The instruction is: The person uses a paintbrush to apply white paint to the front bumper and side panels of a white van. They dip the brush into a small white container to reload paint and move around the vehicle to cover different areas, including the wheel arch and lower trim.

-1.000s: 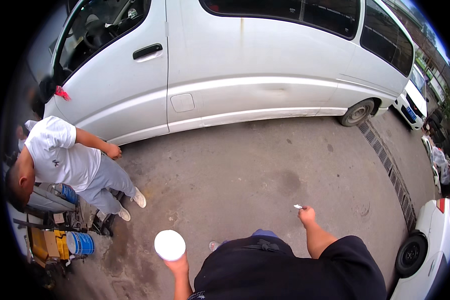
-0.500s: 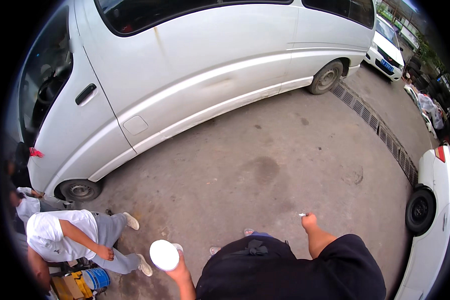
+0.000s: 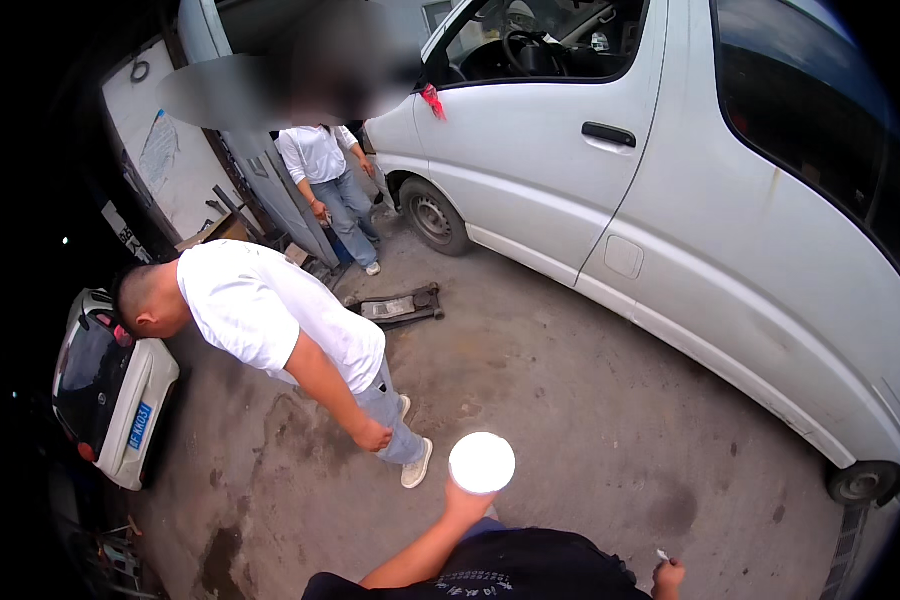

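My left hand [image 3: 467, 503] is closed around a round white thing [image 3: 482, 463], flat and bright on top like a tub or its lid, held out in front of my body. Its sides are mostly hidden under the top, so I cannot tell how deep it is. At the lower right, my right hand [image 3: 669, 574] pinches a small whitish object [image 3: 662, 555], too small to name. The right forearm is mostly out of sight beside my dark shirt [image 3: 530, 565]. Both hands are apart, above the concrete floor [image 3: 570, 400].
A white van [image 3: 530, 170] stands along the right. Close on my left, a person in a white T-shirt [image 3: 270, 310] leans forward. Another person [image 3: 330, 180] stands by the van's front wheel. A floor jack [image 3: 395, 305] lies between them. A white car [image 3: 120, 400] is at far left.
My view has swung left, so the van sits farther right and the jack and left-hand car show. Both hands keep their hold; the round white thing appears farther right in the picture.
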`<state>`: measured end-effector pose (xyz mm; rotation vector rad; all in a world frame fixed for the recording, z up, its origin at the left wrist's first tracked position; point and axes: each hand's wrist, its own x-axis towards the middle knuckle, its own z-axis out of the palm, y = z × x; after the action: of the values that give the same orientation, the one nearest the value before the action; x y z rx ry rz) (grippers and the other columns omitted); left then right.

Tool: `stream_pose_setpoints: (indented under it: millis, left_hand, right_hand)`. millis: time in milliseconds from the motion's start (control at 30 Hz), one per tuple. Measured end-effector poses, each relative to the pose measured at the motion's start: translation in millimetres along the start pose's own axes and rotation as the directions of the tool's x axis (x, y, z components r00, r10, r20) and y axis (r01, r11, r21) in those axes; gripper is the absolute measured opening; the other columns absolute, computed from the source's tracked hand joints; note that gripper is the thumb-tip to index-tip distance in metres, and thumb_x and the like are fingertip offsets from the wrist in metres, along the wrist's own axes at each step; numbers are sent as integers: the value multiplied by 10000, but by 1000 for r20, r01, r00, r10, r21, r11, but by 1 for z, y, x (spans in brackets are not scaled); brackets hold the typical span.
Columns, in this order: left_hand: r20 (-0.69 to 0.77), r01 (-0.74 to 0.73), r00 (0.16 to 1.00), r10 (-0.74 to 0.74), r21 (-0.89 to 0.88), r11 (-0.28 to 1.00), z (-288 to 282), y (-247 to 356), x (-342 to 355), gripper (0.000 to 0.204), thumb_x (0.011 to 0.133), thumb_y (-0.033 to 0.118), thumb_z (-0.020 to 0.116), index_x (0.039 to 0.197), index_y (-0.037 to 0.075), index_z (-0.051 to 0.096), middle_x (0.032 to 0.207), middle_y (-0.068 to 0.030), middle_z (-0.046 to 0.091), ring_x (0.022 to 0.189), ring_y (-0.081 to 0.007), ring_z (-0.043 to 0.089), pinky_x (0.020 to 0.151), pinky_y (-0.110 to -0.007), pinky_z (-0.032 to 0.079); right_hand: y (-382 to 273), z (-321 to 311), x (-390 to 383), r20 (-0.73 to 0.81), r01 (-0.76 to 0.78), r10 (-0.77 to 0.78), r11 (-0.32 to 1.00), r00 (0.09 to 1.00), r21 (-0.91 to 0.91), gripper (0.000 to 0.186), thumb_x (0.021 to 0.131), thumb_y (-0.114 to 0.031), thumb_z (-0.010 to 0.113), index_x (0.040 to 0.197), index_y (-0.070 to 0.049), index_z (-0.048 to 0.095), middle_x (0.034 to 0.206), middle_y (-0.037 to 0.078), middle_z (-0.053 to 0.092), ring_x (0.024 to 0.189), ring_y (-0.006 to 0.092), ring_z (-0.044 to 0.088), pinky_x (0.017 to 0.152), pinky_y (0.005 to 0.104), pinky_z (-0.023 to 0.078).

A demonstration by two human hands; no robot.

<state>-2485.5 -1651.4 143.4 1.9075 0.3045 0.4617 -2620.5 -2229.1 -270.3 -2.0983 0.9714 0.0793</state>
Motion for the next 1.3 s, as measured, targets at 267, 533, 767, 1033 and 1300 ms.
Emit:
stream_pose_setpoints:
  millis: [267,533,767,1033,1300]
  left_hand:
    - [-210,84,975,-80,11,996,-61,-32,-9,543,639,86,781,1118,1,541,1036,-110,632,943,-205,609,821,-342,477]
    - [-232,149,961,-152,-28,988,-103,-62,20,627,620,88,786,1169,2,495,1096,-129,601,1017,-230,582,881,-349,452]
    - [-347,124,930,-123,-19,992,-113,-57,39,597,635,72,759,1166,-1,497,1102,-133,595,1025,-233,576,904,-352,438]
    - [-493,113,861,-124,-52,992,-69,-36,70,526,660,31,745,1140,0,532,1097,-94,593,1008,-209,568,899,-336,432]
    - [-608,204,778,-157,8,979,-41,-13,75,569,661,53,770,1163,-4,510,1112,-98,580,1024,-204,554,908,-333,422]
  right_hand:
    - [-214,23,-33,139,-114,99,988,985,105,240,808,-46,524,1033,36,545,619,74,544,491,165,536,427,305,417]
    - [-333,64,-53,142,57,-64,997,988,48,215,768,-39,520,951,49,588,661,100,590,523,175,565,484,311,451]
    - [-363,107,-19,191,226,-199,966,961,-129,253,769,-40,525,989,66,591,666,106,604,531,174,574,490,311,459]
    - [-352,154,103,223,334,-306,937,926,-100,213,773,-55,539,934,60,615,663,105,606,572,180,599,514,317,478]
    - [-445,190,109,387,440,-334,869,859,-226,225,761,-82,543,930,38,632,676,107,623,575,185,597,552,327,486]
